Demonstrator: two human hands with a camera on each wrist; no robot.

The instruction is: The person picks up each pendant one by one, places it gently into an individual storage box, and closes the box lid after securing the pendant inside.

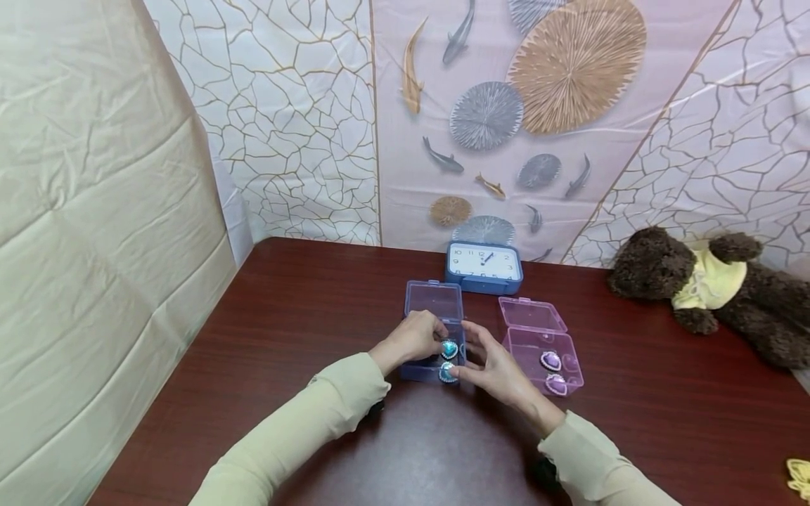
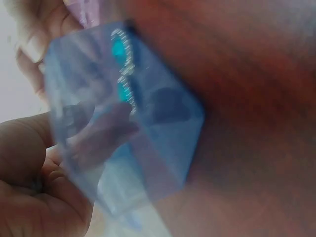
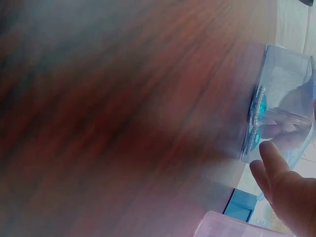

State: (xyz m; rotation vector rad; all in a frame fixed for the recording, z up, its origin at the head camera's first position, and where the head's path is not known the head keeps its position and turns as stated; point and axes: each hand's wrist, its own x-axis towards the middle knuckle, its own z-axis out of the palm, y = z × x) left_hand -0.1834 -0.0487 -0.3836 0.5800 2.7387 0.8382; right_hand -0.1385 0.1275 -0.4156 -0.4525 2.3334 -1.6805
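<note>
A see-through blue box [image 1: 414,371] stands on the table with its lid [image 1: 435,299] raised at the back. Two teal gems with sparkling pale rims lie inside: a rear gem [image 1: 449,348] and a front gem [image 1: 448,372]. My left hand [image 1: 414,336] reaches into the box from the left, fingers down and fingertips right at the rear gem; I cannot tell whether they pinch it. At the box's right side is my right hand [image 1: 496,369], fingers spread along the wall and thumb at the front gem's edge. Through the blue wall [image 2: 168,158], the left fingers show blurred.
An open pink box [image 1: 528,351] with two purple gems [image 1: 550,361] stands right of the blue one. Behind them is a blue clock [image 1: 484,267]. A brown teddy bear [image 1: 652,267] lies at the far right; a yellow item [image 1: 799,474] sits at the right edge.
</note>
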